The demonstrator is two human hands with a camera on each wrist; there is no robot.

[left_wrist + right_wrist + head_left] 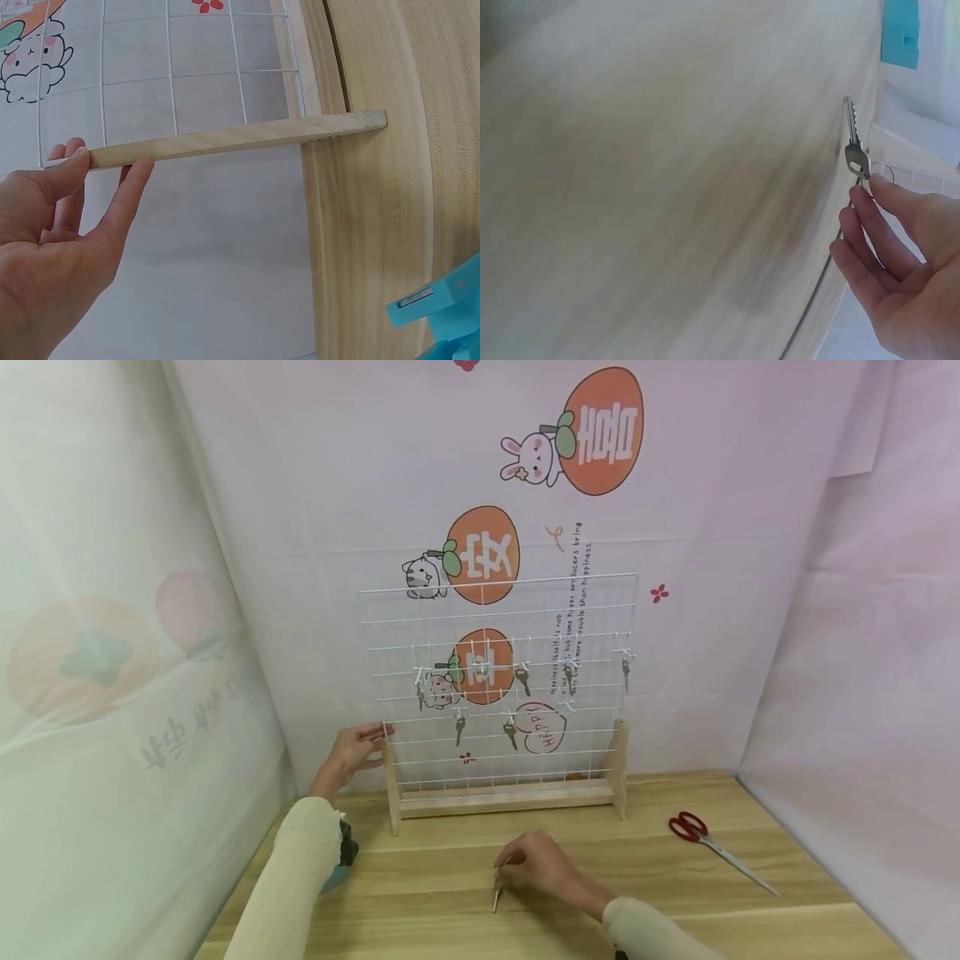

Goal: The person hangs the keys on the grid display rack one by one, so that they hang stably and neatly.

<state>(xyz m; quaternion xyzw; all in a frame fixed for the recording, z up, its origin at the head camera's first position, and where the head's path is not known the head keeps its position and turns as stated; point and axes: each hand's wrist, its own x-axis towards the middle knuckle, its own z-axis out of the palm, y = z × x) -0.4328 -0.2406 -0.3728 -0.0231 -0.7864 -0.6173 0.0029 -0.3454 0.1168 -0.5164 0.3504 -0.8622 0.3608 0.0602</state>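
A white wire grid rack (510, 789) on a wooden stand stands upright at the back of the table. My left hand (355, 752) holds the top of its left wooden side post (225, 140), thumb on one side and fingers on the other. Near the middle of the table, in front of the rack, my right hand (542, 865) pinches a metal key (856, 156) by its thin ring. The key points away from the fingertips. Several similar keys hang from white ties on the grid, among them one key (522, 680) near the middle.
Red-handled scissors (720, 847) lie on the right of the wooden table (420, 893). White printed cloth (300, 485) surrounds the table at the back and sides. A blue object (450, 307) shows beside the rack's foot in the left wrist view.
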